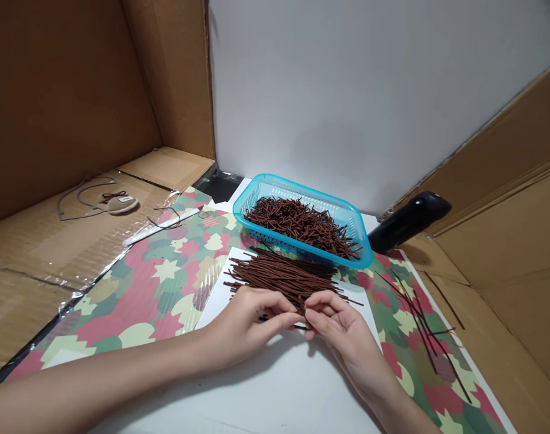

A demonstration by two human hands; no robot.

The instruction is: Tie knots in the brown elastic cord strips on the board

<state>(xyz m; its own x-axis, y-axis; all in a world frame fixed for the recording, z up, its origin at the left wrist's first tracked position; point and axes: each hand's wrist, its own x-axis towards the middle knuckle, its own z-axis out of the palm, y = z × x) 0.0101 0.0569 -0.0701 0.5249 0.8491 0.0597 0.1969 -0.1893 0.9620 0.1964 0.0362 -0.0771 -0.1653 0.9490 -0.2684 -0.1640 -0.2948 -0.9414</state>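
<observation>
brown strands (pixel 279 278) pinched in a bundle by the left hand (pixel 245 325) and right hand (pixel 342 337), both curled closed, white card (pixel 216 289) under them, blue basket (pixel 302 190) just beyond.

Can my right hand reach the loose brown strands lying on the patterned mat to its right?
Probably yes: the right hand lies near the loose strands, with only the white sheet and patterned mat between them.

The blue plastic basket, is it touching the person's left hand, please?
Apart. The head view shows the blue plastic basket well beyond the left hand, with the loose brown strands lying between them.
</observation>
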